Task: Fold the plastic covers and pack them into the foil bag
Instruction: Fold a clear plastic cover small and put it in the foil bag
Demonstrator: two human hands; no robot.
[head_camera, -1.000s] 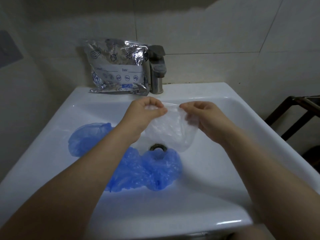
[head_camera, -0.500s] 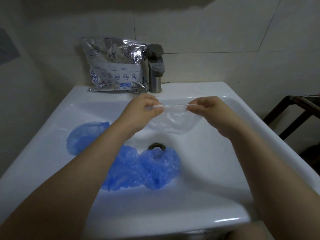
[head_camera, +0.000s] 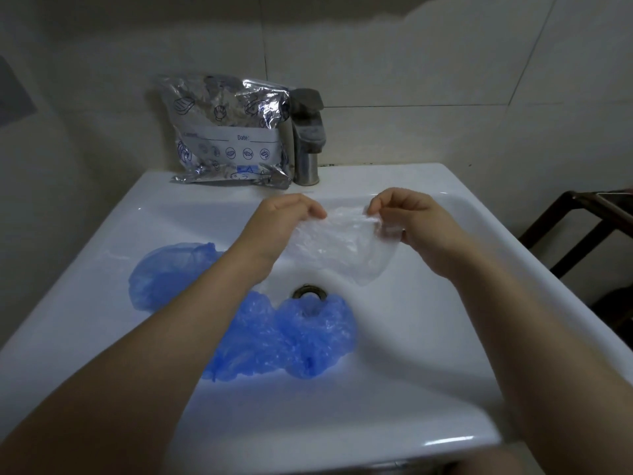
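Note:
A clear plastic cover (head_camera: 342, 248) hangs over the white sink (head_camera: 428, 354), held up between both hands. My left hand (head_camera: 281, 224) pinches its left top edge and my right hand (head_camera: 407, 221) pinches its right top edge. Two blue plastic covers lie in the basin: one (head_camera: 171, 272) at the left, partly hidden by my left forearm, and a crumpled one (head_camera: 294, 337) over the drain. The silver foil bag (head_camera: 229, 132) stands on the sink's back ledge, leaning on the wall beside the tap.
A metal tap (head_camera: 308, 138) rises at the back ledge right of the foil bag. The drain (head_camera: 308, 292) shows just behind the crumpled blue cover. Dark wooden furniture (head_camera: 582, 228) stands to the right of the sink. Tiled wall lies behind.
The clear cover went from hanging wide, to a short doubled strip, to hanging lower again. Both hands moved slightly apart and stayed pinching its top edge.

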